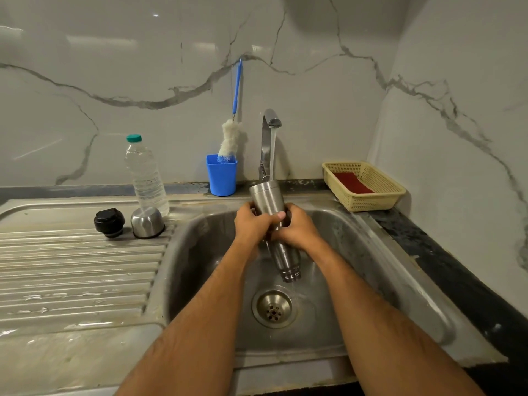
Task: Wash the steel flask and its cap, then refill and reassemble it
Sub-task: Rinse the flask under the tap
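The steel flask [267, 197] is held upside down over the sink basin [357, 252], its open threaded mouth pointing down toward the drain [273, 308]. Water from the tap [270, 130] falls on its base and trickles off the mouth. My left hand [253, 225] and my right hand [298, 227] both wrap around its middle. The black inner stopper [109, 222] and the steel cup-shaped cap [147, 222], turned upside down, rest on the draining board [71, 270] to the left.
A clear plastic water bottle [145, 175] with a green lid stands behind the cap. A blue cup [221, 175] holds a long bottle brush [231, 135]. A cream basket [364, 184] with a red scrub pad sits on the dark counter at right.
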